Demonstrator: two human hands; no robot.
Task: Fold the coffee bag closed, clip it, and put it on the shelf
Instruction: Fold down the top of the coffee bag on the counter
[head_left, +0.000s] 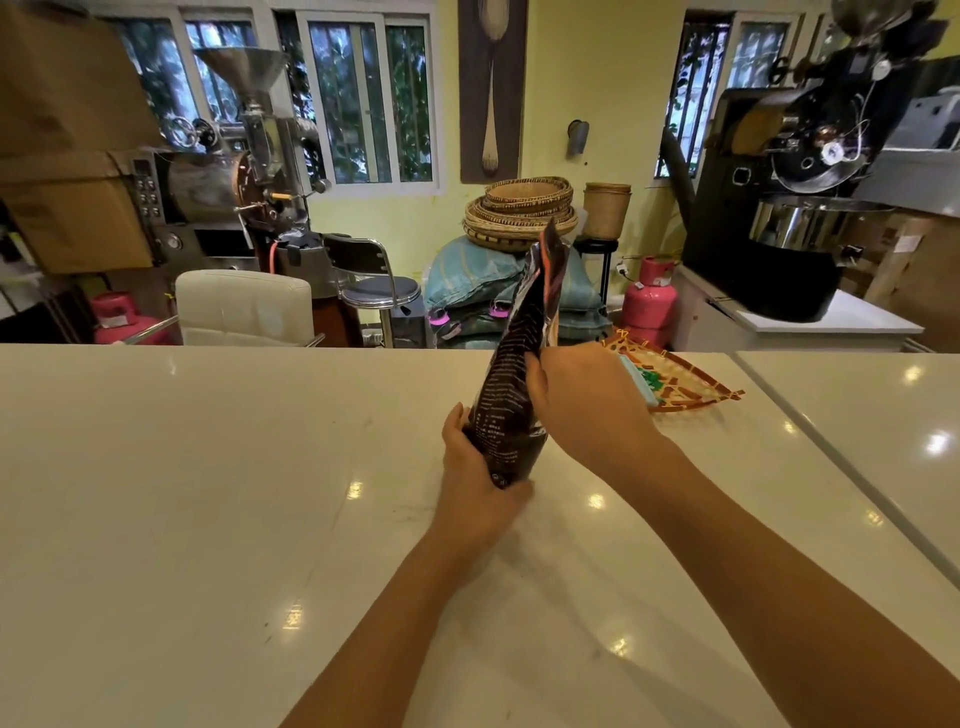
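Observation:
A dark brown coffee bag (511, 374) with white print and an orange-edged top stands upright on the white counter (208, 493). Its top sticks up, flattened and unfolded. My left hand (475, 473) grips the bag's base from the left side. My right hand (582, 400) holds the bag's middle from the right, fingers pressed against its side. Behind my right hand lies an orange woven tray (675, 384) holding small teal and green items; whether these are clips I cannot tell. No shelf is plainly visible.
A second counter section (883, 415) joins at the right along a seam. Beyond the counter stand a white chair (244, 306), a bar stool (376, 286), coffee roasters (800, 208), sacks, stacked baskets (519, 213) and pink gas cylinders (649, 301).

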